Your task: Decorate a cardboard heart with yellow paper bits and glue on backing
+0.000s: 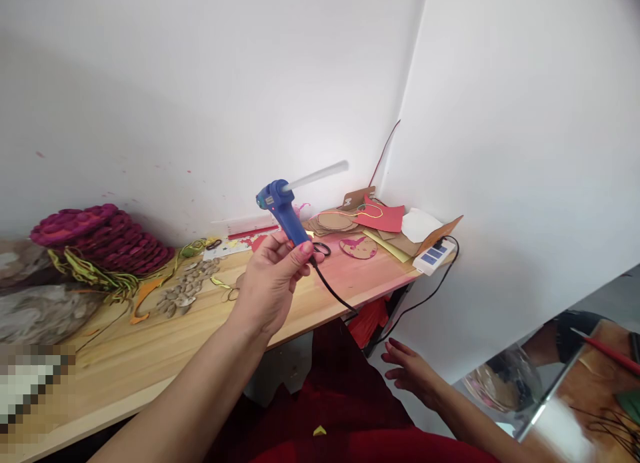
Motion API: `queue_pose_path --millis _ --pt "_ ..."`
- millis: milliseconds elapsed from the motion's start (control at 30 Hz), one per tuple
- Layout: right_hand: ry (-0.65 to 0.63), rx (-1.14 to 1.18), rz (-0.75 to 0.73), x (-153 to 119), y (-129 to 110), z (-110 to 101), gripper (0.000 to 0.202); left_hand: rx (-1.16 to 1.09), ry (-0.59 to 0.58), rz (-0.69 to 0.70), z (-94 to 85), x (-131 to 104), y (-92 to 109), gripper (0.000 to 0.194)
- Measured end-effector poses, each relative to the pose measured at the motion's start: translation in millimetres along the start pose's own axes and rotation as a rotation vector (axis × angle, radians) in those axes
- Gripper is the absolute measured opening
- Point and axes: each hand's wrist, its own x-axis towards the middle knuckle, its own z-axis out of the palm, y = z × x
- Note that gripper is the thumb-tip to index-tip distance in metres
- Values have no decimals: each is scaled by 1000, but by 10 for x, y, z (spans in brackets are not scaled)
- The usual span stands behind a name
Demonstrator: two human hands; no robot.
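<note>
My left hand [277, 270] is closed around the lower handle of a blue hot glue gun [287, 213], held up above the table. A clear glue stick [320, 174] juts from the back of the gun toward the right. From the handle's base a black cord [333, 293] drops over the table's front edge. My right hand [407, 370] hangs low at the right, below the table edge, fingers apart and holding nothing. Behind the gun lie black-handled scissors [323, 250], partly hidden by my fingers.
A white power strip [433, 256] stands at the table's right end. Nearby lie cardboard discs [336, 221], red paper [383, 216] and a pink-stained disc [358, 248]. Leftward are brown pieces like shells or seeds [183, 290], a magenta stack [103, 240] and plastic bags [45, 316].
</note>
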Motion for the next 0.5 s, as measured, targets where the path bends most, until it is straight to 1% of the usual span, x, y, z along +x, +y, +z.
queue_pose_path --millis 67,133,200,267,333,367,467,500 --pt "-14 13 -6 11 -103 -86 53 31 -27 27 -12 -21 -33 31" --pt "-48 20 -12 35 -156 -138 47 57 -32 25 -31 -42 -109 31" --pt "-99 73 2 97 -149 -154 43 71 -28 -4 -51 -62 -208 32" --pt "-115 177 44 196 -108 -169 34 83 -17 -24 -71 -74 -302 34" --pt "-33 284 65 305 -79 -220 26 116 3 -38 -95 -75 -367 37" --pt "7 294 64 352 -81 -263 24 132 11 -48 -109 -71 -388 38" --pt "68 317 45 421 -158 -400 20 145 42 -69 -163 -46 -427 41" --pt "53 396 37 419 -199 -425 22 136 54 -71 -183 -35 -441 41"
